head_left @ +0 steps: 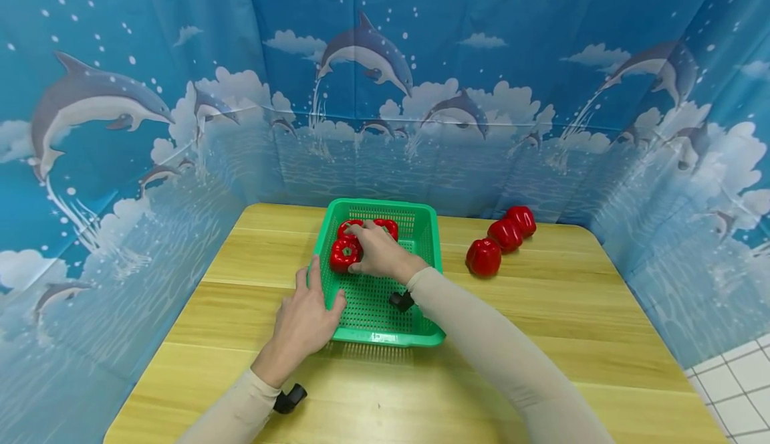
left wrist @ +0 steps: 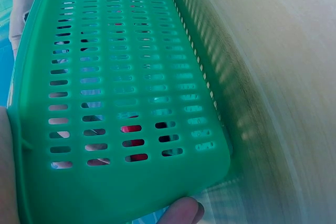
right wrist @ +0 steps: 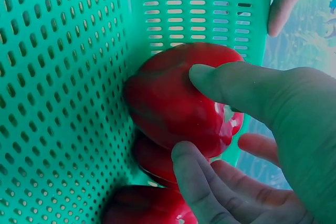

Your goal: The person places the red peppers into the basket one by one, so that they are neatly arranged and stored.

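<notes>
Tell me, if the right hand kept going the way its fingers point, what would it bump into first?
Probably the red pepper right at its fingertips: the right hand already touches it. Beyond it stands the green basket's far wall, though depth is hard to judge.

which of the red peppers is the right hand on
The pepper at the basket's back left corner: the right hand has thumb and fingers around it. The other two in the green basket and the three on the table are untouched.
</notes>
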`<state>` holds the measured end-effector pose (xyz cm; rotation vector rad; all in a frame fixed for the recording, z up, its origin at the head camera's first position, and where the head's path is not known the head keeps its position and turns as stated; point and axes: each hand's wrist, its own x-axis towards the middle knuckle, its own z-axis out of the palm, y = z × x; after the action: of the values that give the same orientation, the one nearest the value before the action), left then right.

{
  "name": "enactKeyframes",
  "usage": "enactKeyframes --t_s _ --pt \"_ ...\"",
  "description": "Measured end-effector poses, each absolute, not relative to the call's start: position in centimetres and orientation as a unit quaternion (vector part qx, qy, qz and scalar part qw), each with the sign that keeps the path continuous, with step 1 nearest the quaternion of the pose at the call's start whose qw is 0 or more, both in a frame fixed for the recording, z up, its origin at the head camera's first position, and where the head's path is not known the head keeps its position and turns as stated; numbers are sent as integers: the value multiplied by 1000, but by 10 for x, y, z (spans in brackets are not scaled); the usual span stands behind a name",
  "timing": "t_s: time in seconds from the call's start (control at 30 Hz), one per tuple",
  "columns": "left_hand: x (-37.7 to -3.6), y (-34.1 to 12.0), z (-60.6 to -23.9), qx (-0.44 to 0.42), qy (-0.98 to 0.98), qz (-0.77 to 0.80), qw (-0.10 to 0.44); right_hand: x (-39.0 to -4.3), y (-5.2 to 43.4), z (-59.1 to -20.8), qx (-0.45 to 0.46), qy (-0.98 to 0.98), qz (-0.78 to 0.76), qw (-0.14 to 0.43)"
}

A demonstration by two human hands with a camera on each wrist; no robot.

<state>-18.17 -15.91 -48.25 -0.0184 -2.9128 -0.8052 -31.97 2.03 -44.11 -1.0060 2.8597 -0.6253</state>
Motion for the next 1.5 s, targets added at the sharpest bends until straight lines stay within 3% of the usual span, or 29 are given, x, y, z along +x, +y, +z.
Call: enactKeyframes --t_s 0.7,1.5 --pt "-179 -158 -485 -4 -963 -263 59 -316 27 -445 -340 919 -189 58" --pt "-182 -158 -483 -4 -963 -263 59 -312 47 -434 -344 916 -205 18"
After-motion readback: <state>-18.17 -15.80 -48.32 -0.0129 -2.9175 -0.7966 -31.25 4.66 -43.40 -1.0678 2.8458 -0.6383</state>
